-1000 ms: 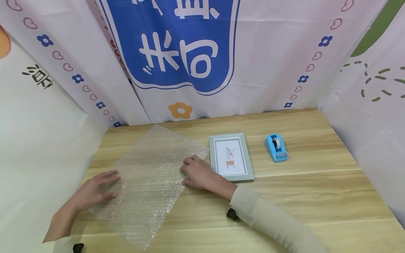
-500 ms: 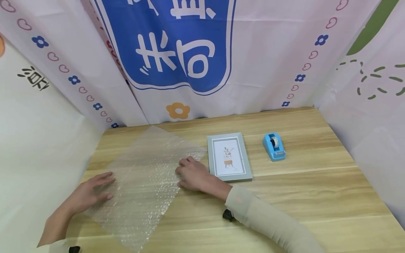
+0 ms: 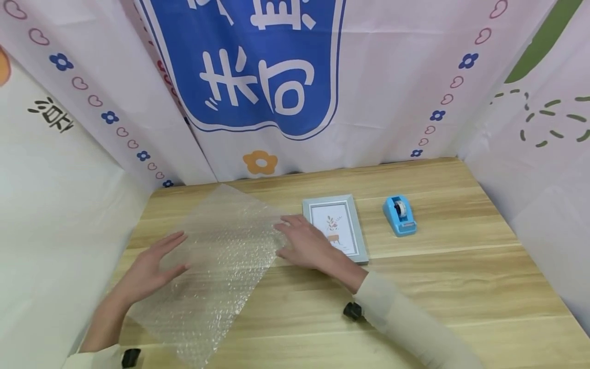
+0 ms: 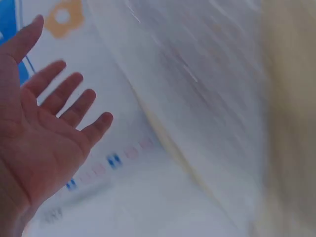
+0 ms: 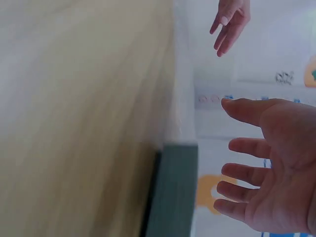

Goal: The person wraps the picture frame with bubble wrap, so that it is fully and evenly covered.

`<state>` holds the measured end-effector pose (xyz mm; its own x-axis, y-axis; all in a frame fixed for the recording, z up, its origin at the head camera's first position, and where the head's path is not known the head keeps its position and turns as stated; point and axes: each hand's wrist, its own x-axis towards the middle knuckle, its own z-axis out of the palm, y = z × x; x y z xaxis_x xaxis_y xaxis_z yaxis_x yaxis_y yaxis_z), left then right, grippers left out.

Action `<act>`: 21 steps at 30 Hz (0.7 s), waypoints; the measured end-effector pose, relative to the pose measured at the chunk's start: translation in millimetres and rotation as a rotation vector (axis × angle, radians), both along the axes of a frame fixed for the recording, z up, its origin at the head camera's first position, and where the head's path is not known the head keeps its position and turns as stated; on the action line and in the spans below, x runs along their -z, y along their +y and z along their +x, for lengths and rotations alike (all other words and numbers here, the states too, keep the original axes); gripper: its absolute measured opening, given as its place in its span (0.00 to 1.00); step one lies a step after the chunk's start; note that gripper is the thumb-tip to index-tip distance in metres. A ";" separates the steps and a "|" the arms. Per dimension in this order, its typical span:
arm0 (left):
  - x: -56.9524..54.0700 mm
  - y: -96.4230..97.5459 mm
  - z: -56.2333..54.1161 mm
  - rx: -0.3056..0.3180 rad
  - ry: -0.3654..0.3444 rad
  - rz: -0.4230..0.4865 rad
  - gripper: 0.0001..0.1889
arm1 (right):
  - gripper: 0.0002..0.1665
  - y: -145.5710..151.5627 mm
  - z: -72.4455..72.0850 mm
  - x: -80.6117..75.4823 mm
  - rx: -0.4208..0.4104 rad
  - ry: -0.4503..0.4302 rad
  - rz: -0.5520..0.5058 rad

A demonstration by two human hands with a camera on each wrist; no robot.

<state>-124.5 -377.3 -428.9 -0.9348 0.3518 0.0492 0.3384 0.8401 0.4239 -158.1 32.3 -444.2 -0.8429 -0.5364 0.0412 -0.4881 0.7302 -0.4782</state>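
Note:
A clear sheet of bubble wrap [image 3: 226,256] lies flat on the table, turned like a diamond. Over its left part hovers my left hand [image 3: 149,269], fingers spread and holding nothing; the left wrist view shows its bare palm beside the blurred wrap [image 4: 197,98]. My right hand [image 3: 304,241] is raised above the wrap's right edge and the lower left of a grey picture frame [image 3: 361,241], with a potted-plant print inside. In the right wrist view the right hand [image 5: 271,163] has relaxed fingers and nothing in it, above the frame's side [image 5: 173,192].
A blue tape dispenser [image 3: 400,215] stands to the right of the picture frame. The wood-grain table [image 3: 438,302] is bounded by printed cloth walls [image 3: 378,102] at the back and both sides.
Both hands have lifted off the bubble wrap, where they rested before. The left hand has moved right and up; the right hand has shifted right, over the picture frame. The wrap stays in place.

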 end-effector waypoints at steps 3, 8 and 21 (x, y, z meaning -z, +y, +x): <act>-3.9 32.8 -5.3 0.028 0.029 0.019 0.40 | 0.43 21.3 1.2 -2.3 0.059 -0.005 -0.054; -7.6 83.0 -11.6 0.063 0.016 0.064 0.41 | 0.45 54.3 3.6 -5.5 0.159 -0.035 -0.112; -2.6 180.5 -17.9 0.136 -0.084 0.216 0.42 | 0.51 112.9 10.1 0.6 0.337 -0.101 -0.136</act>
